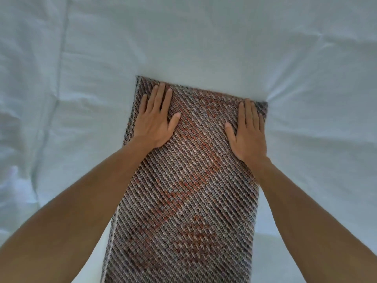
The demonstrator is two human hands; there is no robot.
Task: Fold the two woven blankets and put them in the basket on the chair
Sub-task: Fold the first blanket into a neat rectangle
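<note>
Blanket (189, 180): folded strip on bed (204, 37), centre frame | left grip (157, 121), right grip (247, 133): flat, fingers straight, holding nothing, pressing its upper corners, likely to flatten the fold.

White sheet (204, 37) fills whole view, edge to edge. Soft wrinkles thru-out, light bluish cast. Long ridge (61, 64) runs top to btm on L side, bending outward approx mid-height. Fan of short creases (285, 88) R of centre, spreading up & out. Bright blurred patch (14, 176) low L; can't tell what.
</note>
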